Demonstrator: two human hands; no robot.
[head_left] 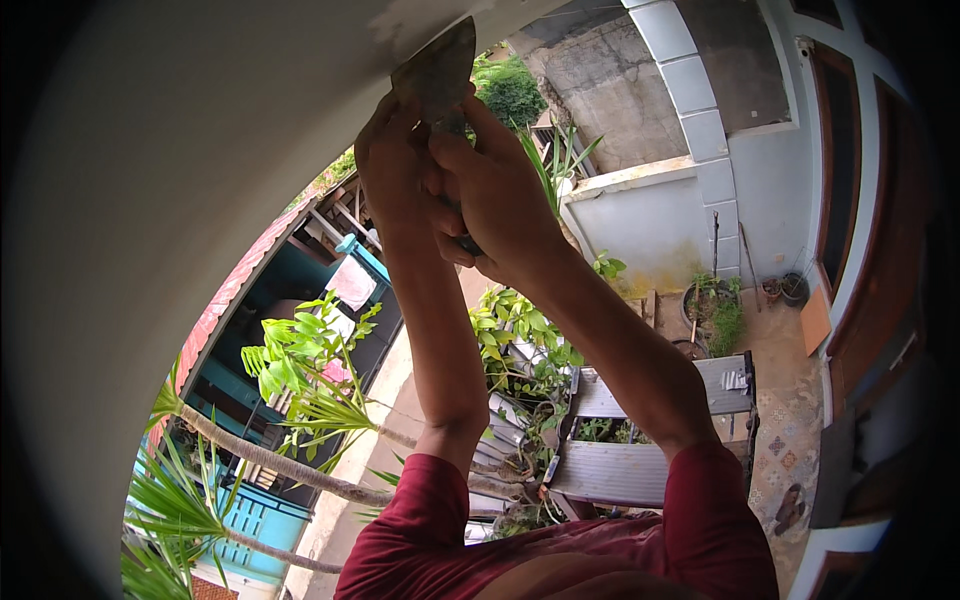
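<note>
A putty knife [438,75] with a broad, dull grey blade is raised overhead, its blade edge at the pale painted surface [220,170] that fills the upper left. My right hand [495,195] is wrapped round its handle, most of which the fingers hide. Close beside it, my left hand [392,155] is closed on the knife near the base of the blade. Around the blade, the paint has a lighter, uneven patch [400,18].
Far below lie a slatted metal bench [610,472], leafy plants [515,325] and potted plants [708,310]. Palm-like trunks [290,465] lean in from the left. A grey-white wall [640,235] and brown-framed doors [875,240] stand to the right; a red-roofed building [240,285] is at left.
</note>
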